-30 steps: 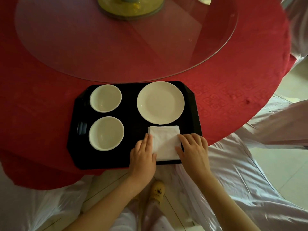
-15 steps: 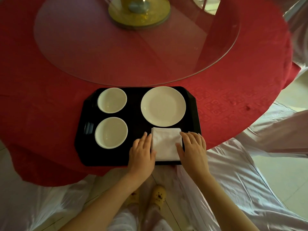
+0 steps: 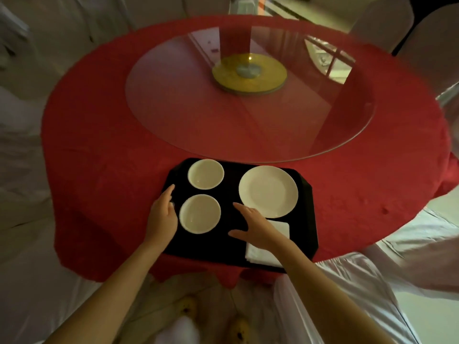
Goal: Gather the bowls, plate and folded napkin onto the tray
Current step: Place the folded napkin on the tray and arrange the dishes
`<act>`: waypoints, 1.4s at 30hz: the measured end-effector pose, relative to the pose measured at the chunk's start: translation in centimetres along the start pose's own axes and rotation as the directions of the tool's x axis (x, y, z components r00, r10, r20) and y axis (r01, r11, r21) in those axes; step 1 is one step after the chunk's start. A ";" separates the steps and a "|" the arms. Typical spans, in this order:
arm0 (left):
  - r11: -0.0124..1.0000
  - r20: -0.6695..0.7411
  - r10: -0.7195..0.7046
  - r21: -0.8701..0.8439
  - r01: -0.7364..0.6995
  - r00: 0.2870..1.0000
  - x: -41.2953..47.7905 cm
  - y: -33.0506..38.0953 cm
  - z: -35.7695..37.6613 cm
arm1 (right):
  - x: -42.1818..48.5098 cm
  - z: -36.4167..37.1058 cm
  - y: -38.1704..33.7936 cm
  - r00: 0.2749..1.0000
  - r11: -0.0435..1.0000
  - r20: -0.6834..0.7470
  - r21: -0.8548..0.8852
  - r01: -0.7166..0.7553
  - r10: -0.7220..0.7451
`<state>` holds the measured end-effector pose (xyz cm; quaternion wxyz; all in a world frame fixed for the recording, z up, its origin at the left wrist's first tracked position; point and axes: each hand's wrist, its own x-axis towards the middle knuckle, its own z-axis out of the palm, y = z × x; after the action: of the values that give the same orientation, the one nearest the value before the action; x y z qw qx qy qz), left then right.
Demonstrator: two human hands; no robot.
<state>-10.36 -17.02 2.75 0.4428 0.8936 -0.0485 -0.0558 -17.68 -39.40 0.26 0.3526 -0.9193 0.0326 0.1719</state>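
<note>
Bowls [image 3: 206, 174] [image 3: 200, 213]: two; plate [image 3: 268, 191], napkin [image 3: 280, 228]: one each.

No text, label, brand, number or sign can be read on anything that is shown.

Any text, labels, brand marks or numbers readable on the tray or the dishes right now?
None. The black tray, both bowls, the plate and the napkin show no writing. The red tablecloth has only a woven pattern, no legible characters.
</note>
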 end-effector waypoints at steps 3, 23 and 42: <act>0.987 0.062 -0.067 -0.145 0.075 0.996 0.5 -2.8 -1.9 | 1.1 0.7 -0.9 0.999 1.000 0.050 0.018 -0.001 0.000; 0.986 0.527 0.162 -0.053 -0.158 0.834 3.3 -7.3 -1.5 | 3.0 5.0 -4.1 0.984 0.931 -0.101 0.351 -0.103 0.147; 0.945 0.651 0.311 -0.131 -0.301 0.692 7.4 -7.3 -2.6 | 1.5 9.0 -6.2 0.894 0.848 -0.310 0.513 -0.130 0.324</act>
<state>-2.38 -11.62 -1.94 0.4054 0.7911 -0.3502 -0.2953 -17.75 -28.67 -2.53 0.5322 -0.8077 0.2533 0.0156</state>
